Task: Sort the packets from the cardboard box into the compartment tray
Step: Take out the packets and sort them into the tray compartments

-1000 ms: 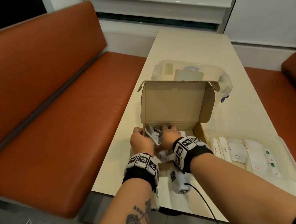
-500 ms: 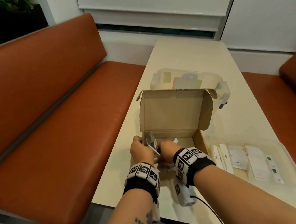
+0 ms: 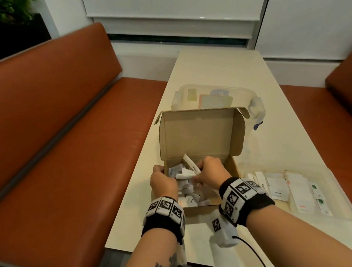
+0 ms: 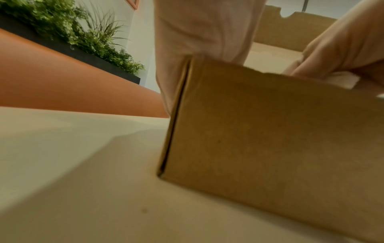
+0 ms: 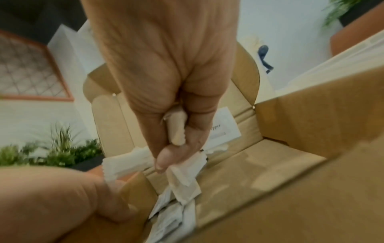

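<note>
Head overhead; wrists close (sharing cardboard box (image 3: 197,144)).

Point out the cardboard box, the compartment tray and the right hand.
cardboard box (image 3: 200,134), head view, inside face of the raised lid.
compartment tray (image 3: 339,191), head view, clear right-hand rim.
right hand (image 3: 210,171), head view, back of the hand over the box.

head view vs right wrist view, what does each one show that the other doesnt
Only the head view shows the clear tray on the table right of the box, with white packets sorted in rows, the lidded container behind the box, and both wristbands.

Only the right wrist view shows the right hand up close, its fingers curled round several white packets, and a packet printed "pepper" lying at the box's far wall.

Both show the open box, loose packets inside it, and the left hand at its left wall.
</note>
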A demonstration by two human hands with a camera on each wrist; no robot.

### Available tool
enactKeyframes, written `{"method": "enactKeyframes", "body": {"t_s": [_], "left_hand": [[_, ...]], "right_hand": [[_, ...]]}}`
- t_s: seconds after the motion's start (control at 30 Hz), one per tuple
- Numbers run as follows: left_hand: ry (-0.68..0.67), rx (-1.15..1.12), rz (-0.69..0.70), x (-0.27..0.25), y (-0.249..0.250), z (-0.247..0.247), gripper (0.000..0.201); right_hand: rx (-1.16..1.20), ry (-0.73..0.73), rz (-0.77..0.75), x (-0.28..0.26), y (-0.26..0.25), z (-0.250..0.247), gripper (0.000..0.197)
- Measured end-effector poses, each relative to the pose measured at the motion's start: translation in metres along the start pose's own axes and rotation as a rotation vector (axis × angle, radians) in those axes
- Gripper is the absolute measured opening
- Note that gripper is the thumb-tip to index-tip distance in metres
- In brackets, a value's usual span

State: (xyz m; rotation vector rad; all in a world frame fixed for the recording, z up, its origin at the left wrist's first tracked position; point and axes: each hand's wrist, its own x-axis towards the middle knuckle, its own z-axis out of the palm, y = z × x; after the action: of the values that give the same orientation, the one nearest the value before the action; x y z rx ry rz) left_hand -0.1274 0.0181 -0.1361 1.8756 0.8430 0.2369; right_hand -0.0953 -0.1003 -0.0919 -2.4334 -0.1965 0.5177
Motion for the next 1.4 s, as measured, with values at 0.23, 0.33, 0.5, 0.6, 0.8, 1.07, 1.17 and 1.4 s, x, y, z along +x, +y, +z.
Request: {"method": "enactKeyframes", "body": {"t_s": [0.23, 0.33, 0.5, 0.6, 0.8, 1.07, 1.17, 1.4], "left_hand": [[-0.041, -0.024, -0.008, 0.006, 0.006, -0.003, 0.039], [0.106, 0.058, 0.106, 0.002, 0.015, -0.002, 0.033], [0.440, 0.059, 0.550, -0.019, 0.035, 0.005, 0.032], [0.033, -0.148, 0.509, -0.029, 0.041, 0.018, 0.052], [-0.621, -0.499, -0.087, -0.034, 0.058, 0.045, 0.042], [-0.545, -0.638, -0.136, -0.038, 0.062, 0.060, 0.019], [-0.441, -0.751, -0.135, -0.035, 0.065, 0.064, 0.026], [-0.192, -0.857, -0.318, -0.025, 0.054, 0.064, 0.025]], "right_hand": [[0.248, 0.011, 0.057, -0.004, 0.008, -0.014, 0.017], [0.408, 0.038, 0.101, -0.004, 0.013, -0.023, 0.021], [0.554, 0.174, 0.050, -0.006, 0.020, -0.043, 0.017], [0.568, 0.174, 0.021, -0.009, 0.021, -0.051, 0.014], [0.359, 0.088, -0.082, -0.014, 0.021, -0.051, 0.012], [0.443, 0.009, -0.137, -0.022, 0.036, -0.061, 0.033], [0.528, -0.027, -0.094, -0.023, 0.043, -0.066, 0.030], [0.674, 0.037, -0.078, -0.024, 0.057, -0.074, 0.022]]}}
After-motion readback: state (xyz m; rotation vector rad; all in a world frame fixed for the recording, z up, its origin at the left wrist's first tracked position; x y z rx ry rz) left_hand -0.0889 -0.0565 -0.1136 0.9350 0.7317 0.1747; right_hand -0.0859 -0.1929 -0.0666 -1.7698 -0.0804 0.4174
